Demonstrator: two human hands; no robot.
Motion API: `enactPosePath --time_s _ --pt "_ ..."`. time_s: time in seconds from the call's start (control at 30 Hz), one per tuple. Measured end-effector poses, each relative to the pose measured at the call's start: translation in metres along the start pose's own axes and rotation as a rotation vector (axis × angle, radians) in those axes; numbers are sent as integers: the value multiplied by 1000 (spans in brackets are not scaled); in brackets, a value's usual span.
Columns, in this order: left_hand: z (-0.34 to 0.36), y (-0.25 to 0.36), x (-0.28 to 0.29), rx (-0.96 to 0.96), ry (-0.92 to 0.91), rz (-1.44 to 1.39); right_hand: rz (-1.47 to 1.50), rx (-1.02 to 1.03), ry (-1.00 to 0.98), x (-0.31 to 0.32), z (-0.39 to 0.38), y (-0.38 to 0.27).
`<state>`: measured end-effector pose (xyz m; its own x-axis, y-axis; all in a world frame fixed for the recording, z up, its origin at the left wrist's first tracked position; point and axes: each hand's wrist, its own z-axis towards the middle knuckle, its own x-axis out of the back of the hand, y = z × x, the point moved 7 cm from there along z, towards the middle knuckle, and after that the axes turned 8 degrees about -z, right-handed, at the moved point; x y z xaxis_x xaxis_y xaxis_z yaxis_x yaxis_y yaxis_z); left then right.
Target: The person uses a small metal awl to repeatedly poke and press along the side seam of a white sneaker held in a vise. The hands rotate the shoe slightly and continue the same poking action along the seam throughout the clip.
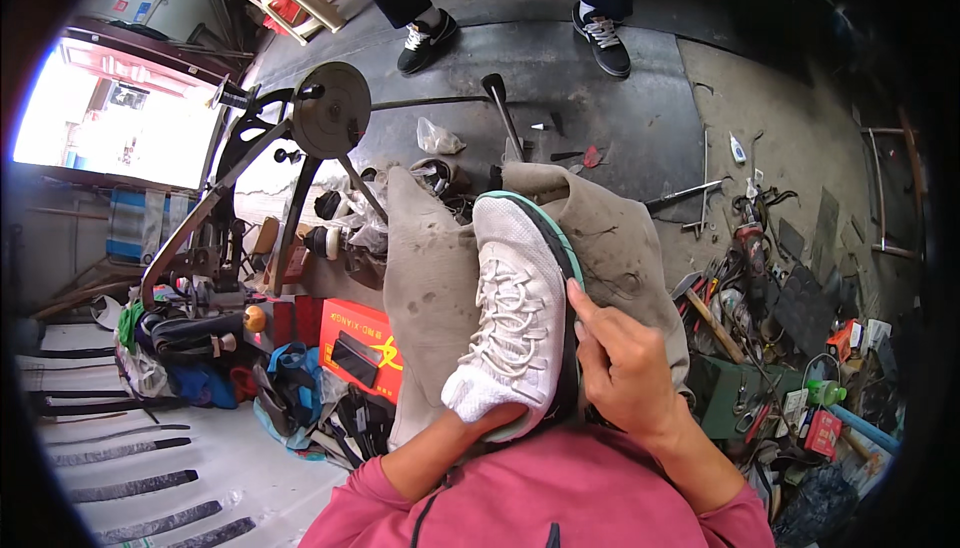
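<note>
A white lace-up sneaker (510,298), with a dark and mint-green sole edge, is held up toe-away above my lap. My left hand (503,416) reaches in through its ankle opening and bears it from inside; the fingers are hidden by the shoe. On the right side, my right hand (625,363) touches the sole edge with its outstretched index finger, while the other fingers are loosely curled. Nothing shows in that hand. Beneath the sneaker a stained grey-brown cloth (430,298) covers my knees.
A hand-cranked machine with a round wheel (331,111) stands at the left. Beside my lap lies a red box (362,348) with a phone (355,360) on it. Tools, including a wooden-handled hammer (715,326), crowd the right. Another person's black shoes (428,40) are ahead.
</note>
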<state>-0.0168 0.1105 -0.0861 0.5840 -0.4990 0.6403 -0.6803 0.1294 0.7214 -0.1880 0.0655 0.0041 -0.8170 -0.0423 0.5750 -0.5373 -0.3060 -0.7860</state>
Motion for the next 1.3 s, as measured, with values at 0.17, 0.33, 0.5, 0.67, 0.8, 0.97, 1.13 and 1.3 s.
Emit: enactPosePath --time_s 0.17,0.33,0.5,0.67,0.8,0.97,1.13,1.3 --pt "-5 -11 -10 15 -39 -168 -57 14 -15 0 24 3" --pt "-6 -22 -18 124 -104 -285 -156 25 -152 -6 31 -1" --pt "-3 -18 -14 96 -129 -161 -258 39 -208 2 25 -5" --pt "-3 -22 -23 136 -229 -89 -122 66 -71 5 27 -12" --pt "1 -17 -17 37 -108 -108 -128 101 -79 -2 35 -9" --pt "3 -11 -10 -51 5 -162 2 69 -18 2 38 -4" --pt "-1 -15 -10 -46 -6 -124 -85 71 -88 8 49 -3" --pt "-9 -27 -16 28 -82 45 -82 150 -73 13 90 9"
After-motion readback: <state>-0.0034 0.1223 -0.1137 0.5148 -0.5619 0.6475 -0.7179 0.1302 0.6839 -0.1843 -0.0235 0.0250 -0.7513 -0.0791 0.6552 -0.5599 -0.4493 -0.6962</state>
